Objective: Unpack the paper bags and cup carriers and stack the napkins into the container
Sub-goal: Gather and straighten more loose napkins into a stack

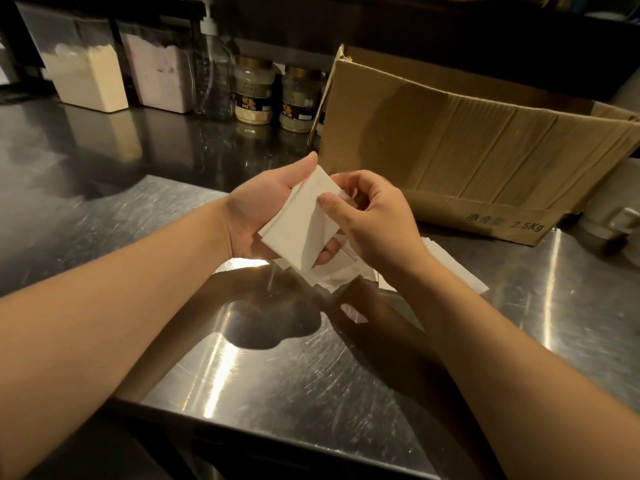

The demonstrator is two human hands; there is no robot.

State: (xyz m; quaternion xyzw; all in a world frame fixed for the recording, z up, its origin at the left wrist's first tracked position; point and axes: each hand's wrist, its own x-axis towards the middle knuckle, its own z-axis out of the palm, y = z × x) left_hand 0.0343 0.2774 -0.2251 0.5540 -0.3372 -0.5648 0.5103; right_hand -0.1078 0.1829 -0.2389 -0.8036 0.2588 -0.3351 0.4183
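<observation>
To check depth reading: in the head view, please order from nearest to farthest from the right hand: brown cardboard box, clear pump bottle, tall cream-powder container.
1. Brown cardboard box, just behind the right hand.
2. Clear pump bottle, back centre-left.
3. Tall cream-powder container, far back left.

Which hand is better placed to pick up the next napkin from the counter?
Probably the right hand: it only pinches the held napkin stack's edge and hovers above the loose napkins. The left hand cradles the stack.

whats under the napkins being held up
Loose white napkins lie scattered on the steel counter beneath the held stack. How many, and anything beneath them, is covered by the hands.
</observation>
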